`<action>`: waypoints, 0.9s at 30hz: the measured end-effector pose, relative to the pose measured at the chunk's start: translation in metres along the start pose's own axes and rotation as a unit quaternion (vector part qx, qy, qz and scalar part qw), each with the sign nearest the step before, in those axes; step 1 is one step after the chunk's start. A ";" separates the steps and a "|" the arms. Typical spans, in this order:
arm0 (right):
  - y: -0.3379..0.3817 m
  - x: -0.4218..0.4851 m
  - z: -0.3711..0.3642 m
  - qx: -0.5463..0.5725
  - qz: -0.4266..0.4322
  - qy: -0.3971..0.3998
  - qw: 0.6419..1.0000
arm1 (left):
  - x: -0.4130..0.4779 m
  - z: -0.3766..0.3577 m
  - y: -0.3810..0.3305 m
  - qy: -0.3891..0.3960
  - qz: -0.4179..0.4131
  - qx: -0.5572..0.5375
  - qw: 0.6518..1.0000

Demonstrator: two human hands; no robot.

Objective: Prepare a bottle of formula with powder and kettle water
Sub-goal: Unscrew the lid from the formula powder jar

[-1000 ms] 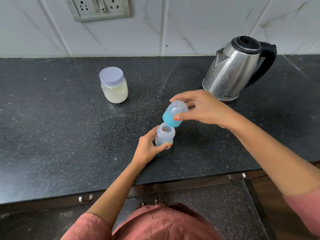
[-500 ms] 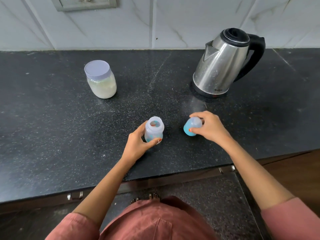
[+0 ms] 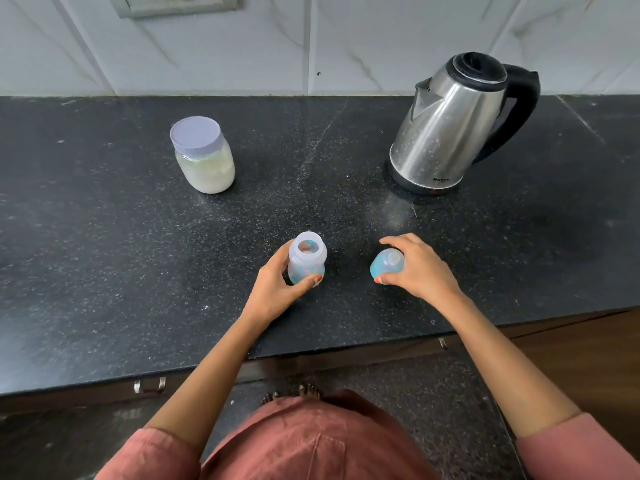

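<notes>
A small clear baby bottle [image 3: 306, 258] with blue and orange print stands upright and uncapped on the black counter [image 3: 104, 254]. My left hand [image 3: 277, 289] grips its left side and base. To its right, the blue bottle cap [image 3: 386, 266] rests on the counter under my right hand [image 3: 417, 266], whose fingers wrap it. A jar of pale powder [image 3: 204, 157] with a lilac lid stands at the back left. The steel kettle [image 3: 453, 126] with a black lid and handle stands at the back right.
A white tiled wall [image 3: 346, 43] with a switch plate [image 3: 173, 3] rises behind the counter. The counter's front edge runs just below my forearms, with drawer handles [image 3: 149, 385] beneath it.
My right hand lifted the cap off the bottle, carried it down to the right and set it on the counter. My left hand kept hold of the bottle.
</notes>
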State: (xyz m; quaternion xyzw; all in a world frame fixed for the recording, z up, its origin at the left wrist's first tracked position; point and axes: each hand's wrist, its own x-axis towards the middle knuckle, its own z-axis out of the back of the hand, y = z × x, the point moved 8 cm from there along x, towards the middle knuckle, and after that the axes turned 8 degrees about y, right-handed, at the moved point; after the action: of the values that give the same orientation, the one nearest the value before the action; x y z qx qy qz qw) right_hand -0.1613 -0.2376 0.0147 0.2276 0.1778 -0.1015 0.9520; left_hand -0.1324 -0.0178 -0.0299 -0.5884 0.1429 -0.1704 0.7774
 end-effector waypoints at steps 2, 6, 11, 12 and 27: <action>0.008 0.000 0.006 -0.032 0.010 -0.014 0.999 | 0.000 -0.001 -0.001 0.005 0.005 -0.004 1.000; 0.032 0.003 0.013 -0.026 0.060 -0.037 0.997 | -0.001 -0.002 -0.001 0.019 0.007 -0.035 0.999; 0.063 0.025 0.011 0.085 0.122 -0.007 0.989 | -0.003 0.010 0.002 0.024 0.003 -0.039 0.999; 0.069 0.031 0.011 0.105 0.133 -0.003 0.986 | -0.004 0.015 0.003 0.023 -0.001 -0.034 0.999; 0.208 0.138 0.006 0.138 0.214 0.101 0.962 | 0.018 0.171 0.023 -0.256 0.053 0.046 0.964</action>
State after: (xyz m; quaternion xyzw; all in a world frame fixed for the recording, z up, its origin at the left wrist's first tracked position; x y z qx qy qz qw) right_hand 0.0237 -0.0743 0.0492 0.3983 0.2046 0.1051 0.8879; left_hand -0.0423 0.1281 -0.0065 -0.5673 -0.0377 0.0204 0.8224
